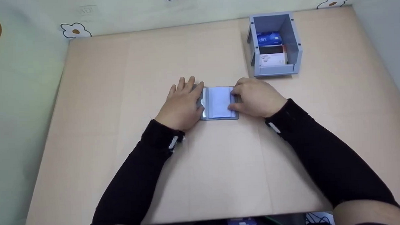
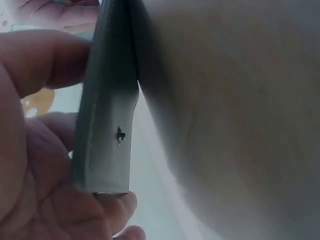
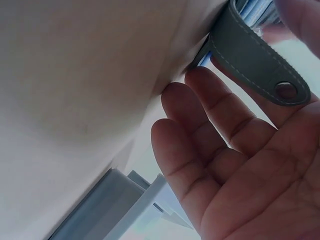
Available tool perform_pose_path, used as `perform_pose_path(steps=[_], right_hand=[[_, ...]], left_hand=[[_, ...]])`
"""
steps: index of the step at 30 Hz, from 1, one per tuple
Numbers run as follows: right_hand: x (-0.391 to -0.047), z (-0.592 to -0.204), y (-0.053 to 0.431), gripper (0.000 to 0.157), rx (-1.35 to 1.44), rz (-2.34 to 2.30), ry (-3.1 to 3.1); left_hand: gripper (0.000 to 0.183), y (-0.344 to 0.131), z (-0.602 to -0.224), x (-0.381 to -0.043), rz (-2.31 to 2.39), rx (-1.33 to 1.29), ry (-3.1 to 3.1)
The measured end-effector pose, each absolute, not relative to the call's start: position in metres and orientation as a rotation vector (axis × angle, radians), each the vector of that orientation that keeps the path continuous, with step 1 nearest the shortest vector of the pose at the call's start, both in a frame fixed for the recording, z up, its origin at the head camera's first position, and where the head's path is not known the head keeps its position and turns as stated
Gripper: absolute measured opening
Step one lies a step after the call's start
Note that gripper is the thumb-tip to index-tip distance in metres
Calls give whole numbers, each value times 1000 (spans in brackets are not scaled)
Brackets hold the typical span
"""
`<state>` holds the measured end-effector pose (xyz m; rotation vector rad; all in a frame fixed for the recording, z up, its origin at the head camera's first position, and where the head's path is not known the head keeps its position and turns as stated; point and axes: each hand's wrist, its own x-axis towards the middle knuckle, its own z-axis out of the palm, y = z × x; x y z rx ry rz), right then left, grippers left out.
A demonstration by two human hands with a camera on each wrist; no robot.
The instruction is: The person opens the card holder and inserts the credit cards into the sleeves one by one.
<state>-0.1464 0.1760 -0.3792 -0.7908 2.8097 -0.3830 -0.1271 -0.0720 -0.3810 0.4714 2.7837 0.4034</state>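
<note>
A grey card holder (image 1: pixel 219 103) lies open on the table, with clear and pale blue-white sleeves showing. My left hand (image 1: pixel 182 104) rests on its left cover, fingers stretched forward and thumb at the cover's inner side. In the left wrist view the grey cover (image 2: pixel 107 125) shows a small metal snap. At the right edge, my right hand (image 1: pixel 257 96) pinches the card holder's sleeves between thumb and fingers. The right wrist view shows its stitched closing strap (image 3: pixel 260 65) with a round snap, beside the palm. Part of the left cover is hidden under my left hand.
A grey bin (image 1: pixel 276 70) stands at the back right, holding a blue card (image 1: pixel 269 39), a dark item (image 1: pixel 271 49) and a white card (image 1: pixel 272 59). Behind the table (image 1: pixel 151 57) is a wall covering with flowers. Cables (image 1: pixel 318 218) lie below the front edge.
</note>
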Motion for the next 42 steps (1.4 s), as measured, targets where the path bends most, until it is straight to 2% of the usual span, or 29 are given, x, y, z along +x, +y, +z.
perform_pose_path(steps=[9, 14, 21, 24, 27, 33, 42], right_hand=[[-147, -373, 178, 54, -766, -384, 2834], [-150, -365, 181, 47, -737, -519, 2889], [-165, -354, 197, 28, -387, -921, 3065], [-179, -350, 215, 27, -189, -961, 3122], [-195, -347, 235, 33, -67, -845, 3101], [-226, -338, 242, 46, -239, -367, 2831], [-250, -337, 237, 25, -423, -72, 2839]], left_hand=[[75, -62, -379, -122, 248, 506, 2766], [75, -63, -378, -122, 257, 513, 2765], [74, -65, -376, -119, 291, 510, 2732], [72, -65, -377, -119, 300, 513, 2725], [72, -63, -378, -121, 318, 524, 2717], [69, -66, -380, -120, 350, 520, 2699], [67, -65, -380, -121, 345, 523, 2710]])
